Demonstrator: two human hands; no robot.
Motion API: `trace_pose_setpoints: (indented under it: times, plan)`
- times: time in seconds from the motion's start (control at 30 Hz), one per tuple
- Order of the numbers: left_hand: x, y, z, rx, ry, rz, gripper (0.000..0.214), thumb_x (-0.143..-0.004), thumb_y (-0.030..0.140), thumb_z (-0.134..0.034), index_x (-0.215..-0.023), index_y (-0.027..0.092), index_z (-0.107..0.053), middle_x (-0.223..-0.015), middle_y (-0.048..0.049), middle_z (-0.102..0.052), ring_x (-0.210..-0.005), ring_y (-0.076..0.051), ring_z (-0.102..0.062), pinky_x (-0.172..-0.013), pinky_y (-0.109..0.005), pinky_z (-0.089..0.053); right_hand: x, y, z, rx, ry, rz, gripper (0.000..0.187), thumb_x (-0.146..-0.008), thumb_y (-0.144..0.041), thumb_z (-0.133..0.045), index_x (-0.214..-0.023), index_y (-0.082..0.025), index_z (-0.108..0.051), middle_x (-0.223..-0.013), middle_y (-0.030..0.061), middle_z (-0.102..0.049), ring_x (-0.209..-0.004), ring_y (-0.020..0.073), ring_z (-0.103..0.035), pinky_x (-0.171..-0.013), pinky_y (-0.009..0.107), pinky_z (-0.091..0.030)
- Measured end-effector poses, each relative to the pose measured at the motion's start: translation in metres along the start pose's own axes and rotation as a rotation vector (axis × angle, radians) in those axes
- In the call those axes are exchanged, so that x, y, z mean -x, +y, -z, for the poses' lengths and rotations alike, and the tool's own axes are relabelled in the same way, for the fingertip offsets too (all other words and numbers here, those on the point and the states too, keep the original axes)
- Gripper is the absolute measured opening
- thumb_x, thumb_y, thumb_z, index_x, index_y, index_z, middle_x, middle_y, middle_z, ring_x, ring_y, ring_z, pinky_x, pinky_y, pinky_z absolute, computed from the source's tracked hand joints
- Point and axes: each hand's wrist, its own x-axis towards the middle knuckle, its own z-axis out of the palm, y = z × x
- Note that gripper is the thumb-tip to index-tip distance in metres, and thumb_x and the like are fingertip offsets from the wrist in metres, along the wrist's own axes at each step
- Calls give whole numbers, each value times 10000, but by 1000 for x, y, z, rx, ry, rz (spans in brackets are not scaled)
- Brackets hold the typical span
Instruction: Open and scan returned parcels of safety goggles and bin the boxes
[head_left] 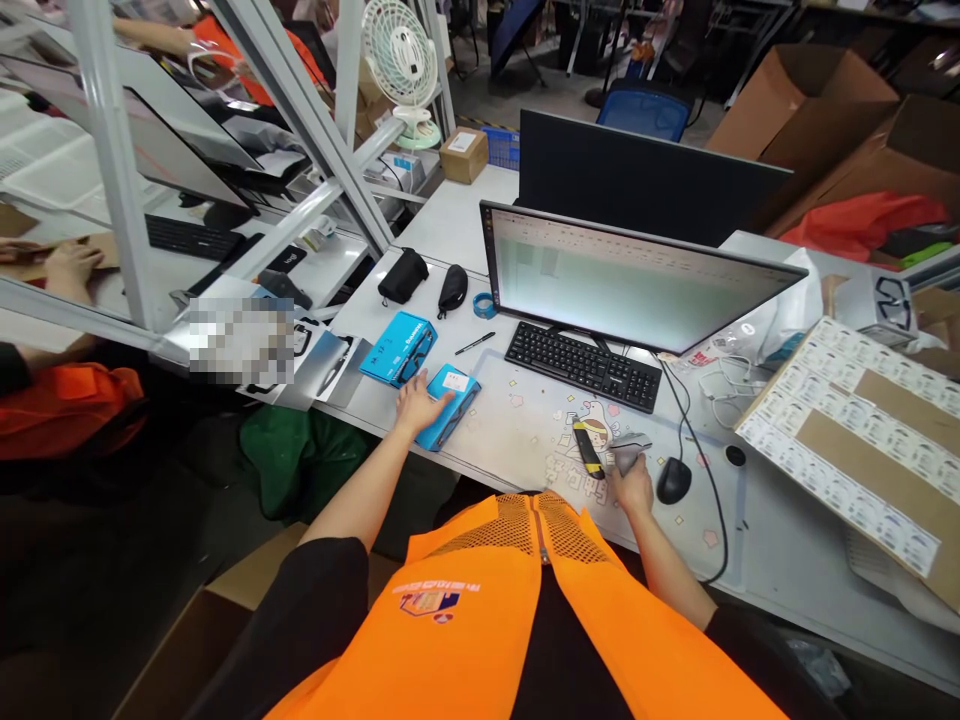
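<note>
My left hand (418,404) rests on a small blue box (450,404) with a white label, at the desk's near edge; its fingers lie over the box top. A second blue box (400,347) lies just behind it. My right hand (632,484) is closed round a grey handheld scanner (626,453) on the printed desk mat (525,420). A black and yellow knife (587,447) lies just left of the scanner. A black mouse (673,480) sits to the right of that hand.
A keyboard (583,365) and lit monitor (637,280) stand behind the mat. A pen (475,343), two black pouches (403,275) and a tape roll (484,305) lie at left. Label sheets on cardboard (855,440) lie at right. Another person's hand (71,265) shows far left.
</note>
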Motion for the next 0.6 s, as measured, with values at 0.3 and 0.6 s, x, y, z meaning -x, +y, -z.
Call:
trace_pose_setpoints:
  times: [0.3,0.6]
  plan:
    - [-86,-14,50,-78,27,122,904,-954,515,-631,-1687,119,-280,-1780,-256,-246,-1652,-425,-239,-1305,-553,-282,24,4,-5,-10,212,24,841,-939,-433,-524,-1595,75,-386,-1422,372,-614,-1364,496,-577,-1128,594,-455]
    - [-145,-51,61,-91,-8,146,958,-826,518,-797,-1605,177,-357,-1711,-287,-327,-1577,-469,-357,-1269,-567,-293,71,-100,-1,-333,329,340,779,-936,-548,-520,-1533,-49,-486,-1364,300,-648,-1260,436,-629,-1097,618,-491]
